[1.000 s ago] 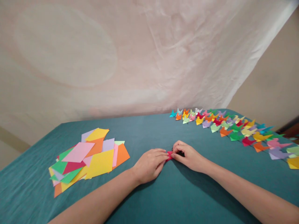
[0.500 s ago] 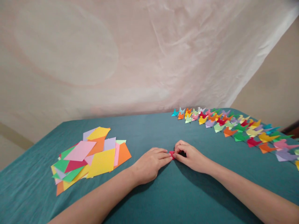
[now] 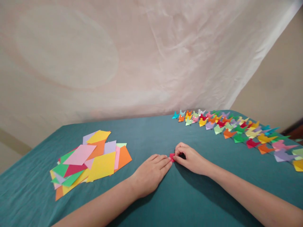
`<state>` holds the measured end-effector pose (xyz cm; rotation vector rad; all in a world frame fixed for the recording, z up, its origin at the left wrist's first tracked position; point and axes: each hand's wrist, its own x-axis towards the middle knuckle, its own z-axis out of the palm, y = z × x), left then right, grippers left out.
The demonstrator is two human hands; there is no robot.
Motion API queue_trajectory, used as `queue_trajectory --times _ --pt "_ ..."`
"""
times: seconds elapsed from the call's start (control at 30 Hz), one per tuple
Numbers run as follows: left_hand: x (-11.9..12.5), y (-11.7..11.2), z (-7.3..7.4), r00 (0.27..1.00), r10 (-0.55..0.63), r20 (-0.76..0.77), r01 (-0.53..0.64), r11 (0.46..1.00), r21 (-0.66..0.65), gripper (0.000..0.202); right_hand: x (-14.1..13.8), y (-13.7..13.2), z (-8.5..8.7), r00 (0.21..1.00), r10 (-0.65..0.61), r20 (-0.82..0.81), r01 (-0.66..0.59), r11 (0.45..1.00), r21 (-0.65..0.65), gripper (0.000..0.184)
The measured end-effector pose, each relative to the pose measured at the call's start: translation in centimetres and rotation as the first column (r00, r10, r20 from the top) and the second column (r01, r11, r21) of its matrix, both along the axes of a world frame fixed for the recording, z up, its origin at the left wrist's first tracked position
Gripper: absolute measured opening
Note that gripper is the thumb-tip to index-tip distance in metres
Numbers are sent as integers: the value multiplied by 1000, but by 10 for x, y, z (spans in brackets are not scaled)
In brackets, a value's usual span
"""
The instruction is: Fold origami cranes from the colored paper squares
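A small folded piece of red paper (image 3: 172, 157) lies on the teal tablecloth (image 3: 151, 132) between my hands. My left hand (image 3: 152, 171) rests flat from the left, its stretched fingertips touching the paper's left edge. From the right, my right hand (image 3: 189, 157) pinches the paper's right side between thumb and forefinger, the other fingers curled. The fingers cover part of the paper, so its exact folded shape is hard to make out.
Left of my hands lies a loose pile of coloured paper sheets (image 3: 103, 167), overlapping one another. Several rows of folded paper birds (image 3: 240, 138) stand along the right and far right of the table. A pale cloth (image 3: 142, 63) hangs behind the far edge.
My left fingers have drawn back slightly, so more of the red paper shows. The right hand keeps its pinch. The view has shifted slightly.
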<state>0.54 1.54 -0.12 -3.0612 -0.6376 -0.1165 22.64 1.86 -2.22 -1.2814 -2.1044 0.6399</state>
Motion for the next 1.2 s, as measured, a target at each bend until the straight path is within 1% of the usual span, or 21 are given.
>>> queue_trajectory --times 0.1,0.27,0.4,0.93,1.2 --pt "0 -1 -1 1000 18 18 -17 1000 -15 43 0 0 -1 1000 -4 0 4 1000 -2 13" --pt "-1 1 -1 998 9 60 -6 999 -52 44 1 0 -3 1000 -10 0 10 1000 2 13" --pt "-1 1 -2 998 22 64 -18 998 -60 43 0 -2 -2 1000 -15 4 15 1000 5 12" --pt "3 -2 -1 1000 20 21 -20 1000 -1 41 -3 -3 -4 997 -66 37 66 998 26 13" --pt "4 -2 -2 999 22 33 -23 999 35 39 -6 -3 -3 994 -96 56 94 994 50 14"
